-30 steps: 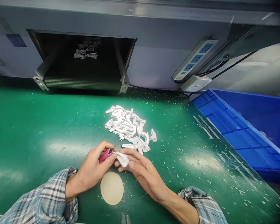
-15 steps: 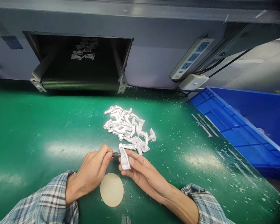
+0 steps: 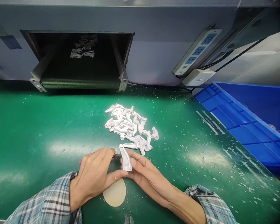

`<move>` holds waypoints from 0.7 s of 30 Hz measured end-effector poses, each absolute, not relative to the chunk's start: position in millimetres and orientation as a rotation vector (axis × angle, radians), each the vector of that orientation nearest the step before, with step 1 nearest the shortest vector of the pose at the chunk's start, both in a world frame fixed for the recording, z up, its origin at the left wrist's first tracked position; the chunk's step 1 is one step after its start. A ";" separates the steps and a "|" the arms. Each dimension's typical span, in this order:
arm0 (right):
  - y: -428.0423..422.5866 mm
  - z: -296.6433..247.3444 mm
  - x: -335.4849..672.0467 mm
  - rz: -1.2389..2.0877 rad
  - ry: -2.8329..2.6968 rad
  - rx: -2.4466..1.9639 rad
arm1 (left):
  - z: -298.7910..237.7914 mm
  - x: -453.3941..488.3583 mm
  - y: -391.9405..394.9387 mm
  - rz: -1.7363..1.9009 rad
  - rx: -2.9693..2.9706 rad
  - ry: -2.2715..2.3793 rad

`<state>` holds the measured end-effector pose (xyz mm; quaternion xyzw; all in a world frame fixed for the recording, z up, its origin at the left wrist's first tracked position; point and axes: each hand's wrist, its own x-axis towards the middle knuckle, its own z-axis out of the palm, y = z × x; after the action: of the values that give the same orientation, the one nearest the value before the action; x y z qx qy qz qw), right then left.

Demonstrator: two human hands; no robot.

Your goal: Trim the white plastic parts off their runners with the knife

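My right hand [image 3: 147,175] is closed on a white plastic part [image 3: 126,160], a curved, handle-like piece held upright with its hollow side and small holes facing me. My left hand [image 3: 95,172] is closed around a small knife [image 3: 117,155] with a pink handle; most of the handle is hidden by the fingers. Its thin dark blade points right and meets the left edge of the white part. The left thumb is stretched out to the part's lower end. Just beyond both hands lies a pile of similar white parts [image 3: 123,126] on the green table.
A pale round disc [image 3: 115,194] lies under the left hand. At the back, a conveyor belt [image 3: 79,71] comes out of a machine opening, with several white parts [image 3: 82,53] inside. A blue crate [image 3: 242,121] stands at the right edge, below a power strip [image 3: 197,51].
My left thumb has moved away from the knife and reached out to the lower end of the white part. The left fingers have opened out a little, and the view has shifted slightly.
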<state>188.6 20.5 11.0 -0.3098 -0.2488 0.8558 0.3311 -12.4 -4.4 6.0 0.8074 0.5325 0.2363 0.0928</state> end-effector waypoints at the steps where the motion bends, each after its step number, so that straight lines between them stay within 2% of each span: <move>1: 20.3 10.9 188.8 2.230 -0.660 -0.817 | 6.1 -12.3 -4.6 0.698 2.407 1.586; 7: 19.9 9.9 192.3 2.184 -0.791 -0.874 | 11.1 -15.3 -4.5 0.691 2.374 1.515; 13: 20.1 11.6 193.2 2.137 -0.891 -0.931 | 21.1 -20.8 -0.8 0.525 2.108 1.356; 17: 23.4 13.9 193.3 2.089 -0.869 -0.948 | 20.3 -23.4 2.7 0.559 1.874 1.209; 21: 26.8 14.8 192.1 2.113 -0.746 -0.888 | 10.4 -33.3 13.7 0.687 1.799 1.397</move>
<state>192.1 26.8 14.8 -0.3440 -0.2890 0.8187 0.3576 -33.3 13.7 10.4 0.7018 0.5449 0.2680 0.3724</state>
